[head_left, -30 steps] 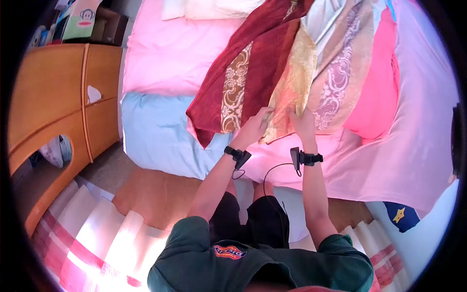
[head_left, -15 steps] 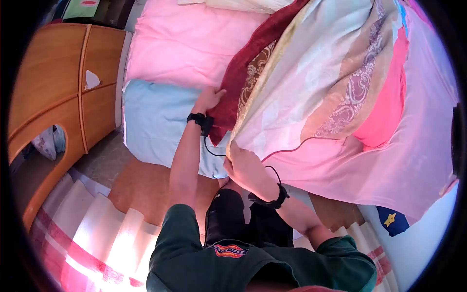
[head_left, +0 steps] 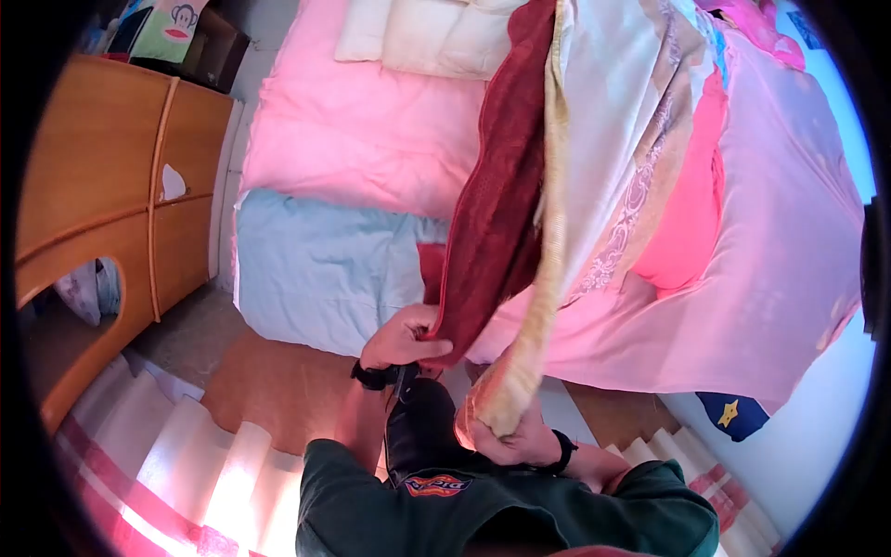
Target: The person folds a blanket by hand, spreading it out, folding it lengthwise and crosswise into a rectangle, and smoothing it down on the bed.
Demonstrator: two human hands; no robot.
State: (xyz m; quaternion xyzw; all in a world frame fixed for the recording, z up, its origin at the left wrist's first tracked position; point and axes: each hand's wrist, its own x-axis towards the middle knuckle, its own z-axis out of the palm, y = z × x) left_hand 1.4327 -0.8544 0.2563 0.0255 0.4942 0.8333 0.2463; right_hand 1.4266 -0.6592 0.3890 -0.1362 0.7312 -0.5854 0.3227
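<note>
A duvet cover with pale stripes, a floral band and a dark red side hangs across the bed towards me. My left hand is closed on the lower corner of its dark red edge. Close to my body, my right hand grips the end of its gold-cream edge, which is pulled taut. The two edges are apart, with a fold of red cloth between them. Black bands circle both wrists.
A pink sheet and a light blue one cover the bed's left part. Folded cream bedding lies at the far end. Pink-lilac cloth covers the right side. A wooden cabinet stands left; curtains hang near me.
Both hands have moved down towards my body, drawing the duvet cover's edges along. The red and gold edges are now stretched longer, and more of the cream bedding shows.
</note>
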